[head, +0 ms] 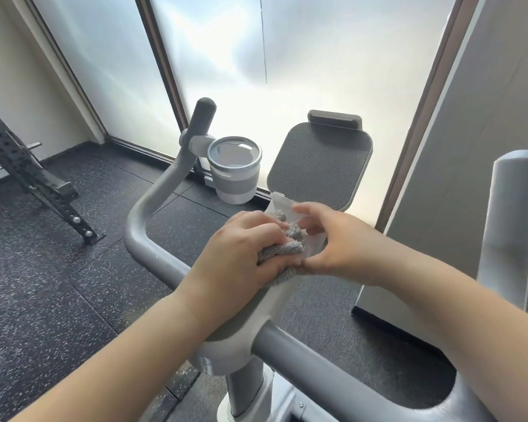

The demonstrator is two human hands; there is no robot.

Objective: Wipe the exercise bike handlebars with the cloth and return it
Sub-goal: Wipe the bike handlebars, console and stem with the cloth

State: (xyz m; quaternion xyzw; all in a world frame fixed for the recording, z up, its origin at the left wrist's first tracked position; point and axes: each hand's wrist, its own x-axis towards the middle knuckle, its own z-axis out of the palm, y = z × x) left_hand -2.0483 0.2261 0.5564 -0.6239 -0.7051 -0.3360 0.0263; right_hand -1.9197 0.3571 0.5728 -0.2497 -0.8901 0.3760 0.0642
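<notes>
The grey fluffy cloth (287, 249) lies bunched on the centre console of the exercise bike, just below the tablet holder (320, 166). My left hand (244, 248) presses down on it with fingers curled over the fabric. Touching the cloth's right side, my right hand (333, 242) has its fingers spread over the white console base. The grey handlebar (153, 214) curves up on the left to a padded grip, and its right branch (317, 357) runs down to the lower right. A second upright grip (512, 214) stands at the right.
A grey cup holder (234, 169) hangs from the left handlebar. A black perforated rack frame (28, 172) stands on the speckled rubber floor at the left. Frosted glass panels close off the space ahead, and a grey wall panel (457, 178) rises on the right.
</notes>
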